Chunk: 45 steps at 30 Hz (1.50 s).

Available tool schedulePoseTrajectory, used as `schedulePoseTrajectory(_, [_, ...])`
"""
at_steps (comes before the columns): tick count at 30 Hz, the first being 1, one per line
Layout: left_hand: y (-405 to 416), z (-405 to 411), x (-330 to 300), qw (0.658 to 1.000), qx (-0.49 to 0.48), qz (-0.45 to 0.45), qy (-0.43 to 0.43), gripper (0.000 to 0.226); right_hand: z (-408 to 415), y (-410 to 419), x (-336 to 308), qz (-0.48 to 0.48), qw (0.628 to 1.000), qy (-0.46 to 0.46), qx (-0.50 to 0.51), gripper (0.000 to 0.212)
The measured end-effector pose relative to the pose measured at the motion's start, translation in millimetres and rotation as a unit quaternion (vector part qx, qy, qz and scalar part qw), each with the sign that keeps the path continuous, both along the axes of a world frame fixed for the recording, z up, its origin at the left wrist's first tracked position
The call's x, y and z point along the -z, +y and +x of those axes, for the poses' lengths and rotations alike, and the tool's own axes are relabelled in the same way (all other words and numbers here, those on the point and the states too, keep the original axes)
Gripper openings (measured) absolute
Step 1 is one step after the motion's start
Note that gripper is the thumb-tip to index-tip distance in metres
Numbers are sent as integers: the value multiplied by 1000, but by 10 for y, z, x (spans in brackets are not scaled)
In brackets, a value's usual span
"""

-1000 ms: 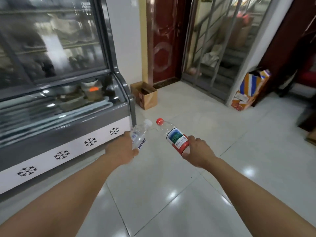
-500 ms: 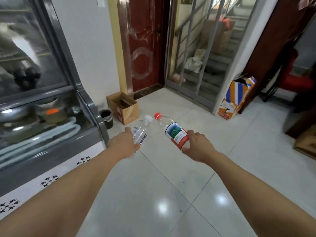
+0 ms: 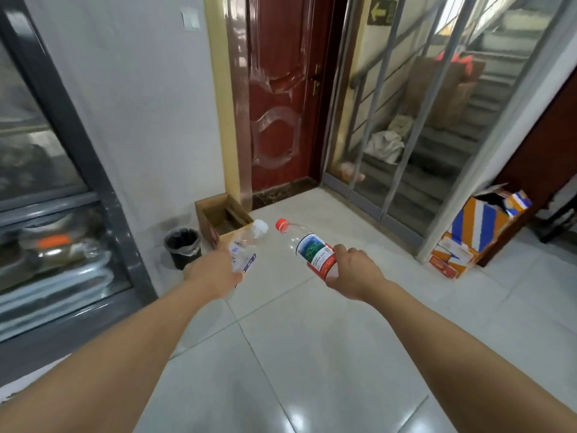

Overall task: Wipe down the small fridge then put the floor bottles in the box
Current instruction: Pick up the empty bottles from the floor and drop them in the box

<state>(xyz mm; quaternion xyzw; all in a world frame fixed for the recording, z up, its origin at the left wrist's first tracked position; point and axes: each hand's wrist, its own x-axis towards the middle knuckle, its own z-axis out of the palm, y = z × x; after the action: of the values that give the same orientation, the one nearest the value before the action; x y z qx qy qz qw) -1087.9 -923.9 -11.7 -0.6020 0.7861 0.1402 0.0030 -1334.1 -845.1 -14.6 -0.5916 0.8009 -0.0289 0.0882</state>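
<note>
Since the earlier frames the view has swung right and forward: the glass-fronted dark grey fridge [image 3: 62, 189] has slid toward the left edge, its white snowflake-patterned base panel is out of sight, and a small round black bin with a plastic liner [image 3: 183, 246] has come into view. The open brown cardboard box [image 3: 223, 217] now sits closer and larger. Both arms stay stretched out ahead, each hand holding the same bottle as before.

The left hand [image 3: 212, 273] grips a crumpled clear plastic bottle with a white cap [image 3: 246, 248], fingers wrapped round its lower body; the thin, dented walls carry a pale blue-printed label. The right hand [image 3: 354, 273] grips a smooth clear plastic bottle with a red cap [image 3: 307, 248] by its base, the neck tilted up and left; its glossy label is green and white above a red band. Both bottles are held in the air just in front of the box, caps near each other but apart.

The box is plain corrugated card, square, its flaps open. The bin stands just left of it, the fridge farther left. Behind the box rises a glossy dark red panelled door [image 3: 278, 98]. The floor [image 3: 312, 354] in front of the box is shiny pale tile. Well to the right of the box leans an orange, blue and white printed carton [image 3: 477, 235].
</note>
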Motion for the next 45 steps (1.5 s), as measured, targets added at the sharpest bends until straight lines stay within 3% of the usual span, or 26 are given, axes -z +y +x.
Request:
schedulePoseTrajectory(10, [-1794,-567,205,994,-103,19,-4,53,-671,-2165,161,16,996,10,-86,64])
schedulePoseTrajectory(15, [-2937,-741,387,986,-155,48,40,54,-908,-3385,289,31,994,25,-102,66])
schedulePoseTrajectory(27, [-5001,-1297,573,971,-219,84,41,55,-1517,-5902,649,59,986,16,-158,69])
schedulePoseTrajectory(38, [-6572,-2134,742,920,-379,87,54,48,-2011,-8349,687,98,943,-11,-318,64])
schedulePoseTrajectory(45, [-7376,-2039,933,887,-442,102,80,49,-1653,-9507,856,115,911,3,-396,56])
